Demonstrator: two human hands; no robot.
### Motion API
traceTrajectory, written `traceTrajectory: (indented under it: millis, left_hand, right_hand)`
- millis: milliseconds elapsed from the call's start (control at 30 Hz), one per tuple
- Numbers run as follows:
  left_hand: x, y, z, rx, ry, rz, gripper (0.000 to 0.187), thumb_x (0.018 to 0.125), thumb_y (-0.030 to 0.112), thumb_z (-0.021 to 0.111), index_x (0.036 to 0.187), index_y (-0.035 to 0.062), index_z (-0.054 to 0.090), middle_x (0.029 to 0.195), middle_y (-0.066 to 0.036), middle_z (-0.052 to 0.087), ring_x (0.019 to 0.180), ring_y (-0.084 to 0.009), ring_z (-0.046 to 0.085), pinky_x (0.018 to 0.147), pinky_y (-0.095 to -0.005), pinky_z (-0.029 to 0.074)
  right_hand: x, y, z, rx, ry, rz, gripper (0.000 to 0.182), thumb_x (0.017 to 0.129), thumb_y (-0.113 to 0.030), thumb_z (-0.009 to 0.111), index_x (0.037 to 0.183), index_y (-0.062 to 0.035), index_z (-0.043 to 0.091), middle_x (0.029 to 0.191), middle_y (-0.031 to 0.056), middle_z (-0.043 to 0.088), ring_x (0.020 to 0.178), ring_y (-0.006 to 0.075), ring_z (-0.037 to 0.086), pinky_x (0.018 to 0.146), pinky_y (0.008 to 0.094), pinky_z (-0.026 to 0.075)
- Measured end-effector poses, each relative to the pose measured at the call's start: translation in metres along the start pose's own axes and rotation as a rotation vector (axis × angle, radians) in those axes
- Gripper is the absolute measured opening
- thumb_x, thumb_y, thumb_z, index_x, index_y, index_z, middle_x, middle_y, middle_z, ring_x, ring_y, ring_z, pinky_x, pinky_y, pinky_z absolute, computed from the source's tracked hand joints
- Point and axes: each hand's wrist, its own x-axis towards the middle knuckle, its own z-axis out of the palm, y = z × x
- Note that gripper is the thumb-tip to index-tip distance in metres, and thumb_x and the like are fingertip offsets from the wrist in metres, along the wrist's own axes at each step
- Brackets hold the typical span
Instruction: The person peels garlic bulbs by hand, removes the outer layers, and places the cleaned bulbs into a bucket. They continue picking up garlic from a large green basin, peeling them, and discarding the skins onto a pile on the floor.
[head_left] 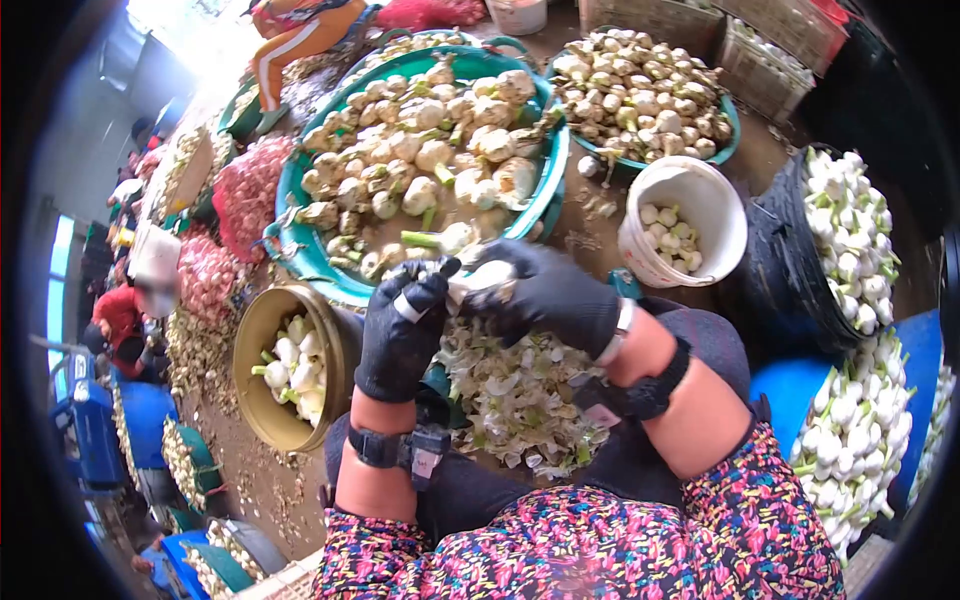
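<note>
Black gloves cover both hands, which meet at the near rim of a green basin full of unpeeled bulbs. Between them is a white bulb. My right hand is wrapped round this bulb. The fingers of my left hand are pinched together at the bulb's left end. A bulb with a green stem lies in the basin just beyond the hands. Below the hands, a heap of peeled skins lies between the person's legs.
A yellowish bucket with peeled bulbs stands left, a white bucket right. Farther right are a black tub and a blue container of white bulbs. Another basin stands behind. Other people are at the far left and top.
</note>
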Motion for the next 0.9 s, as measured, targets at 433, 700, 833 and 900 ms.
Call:
traceTrajectory:
  millis: [433, 700, 833, 900]
  left_hand:
    - [0.035, -0.074, -0.027, 0.266, -0.353, -0.381, 0.023, 0.076, 0.017, 0.064, 0.096, 0.007, 0.067, 0.087, -0.014, 0.065, 0.08, -0.0301, 0.063, 0.074, -0.034, 0.05]
    - [0.039, -0.144, -0.002, 0.709, -0.747, -0.458, 0.029, 0.071, 0.027, 0.067, 0.094, 0.0102, 0.068, 0.084, -0.016, 0.065, 0.08, -0.0316, 0.063, 0.072, -0.0404, 0.049]
    - [0.035, -0.093, -0.04, 0.025, -0.371, -0.736, 0.022, 0.075, 0.016, 0.064, 0.089, -0.0009, 0.067, 0.069, -0.011, 0.063, 0.062, -0.0181, 0.06, 0.061, -0.0298, 0.048]
    - [0.035, -0.045, -0.055, -0.272, -0.306, -0.817, 0.018, 0.077, 0.012, 0.06, 0.085, -0.0027, 0.067, 0.071, -0.005, 0.063, 0.063, -0.0129, 0.058, 0.06, -0.0268, 0.047]
  right_hand:
    - [-0.007, -0.017, -0.055, -0.997, 0.695, -0.299, 0.038, 0.074, -0.022, 0.068, 0.105, -0.0025, 0.059, 0.082, 0.0148, 0.064, 0.067, 0.0213, 0.06, 0.068, 0.0332, 0.047]
    - [0.017, 0.002, -0.05, -0.786, 0.452, -0.309, 0.037, 0.071, -0.026, 0.067, 0.099, -0.0023, 0.06, 0.087, 0.0197, 0.063, 0.082, 0.0325, 0.062, 0.074, 0.0383, 0.048]
    - [0.028, 0.012, -0.026, -0.519, 0.295, -0.399, 0.054, 0.069, -0.018, 0.066, 0.118, -0.0018, 0.051, 0.094, 0.0175, 0.064, 0.084, 0.0251, 0.064, 0.078, 0.0346, 0.048]
    - [0.048, 0.032, -0.013, -0.486, 0.291, -0.563, 0.055, 0.068, -0.016, 0.066, 0.119, -0.0012, 0.05, 0.1, 0.0167, 0.063, 0.087, 0.0254, 0.064, 0.08, 0.0335, 0.048]
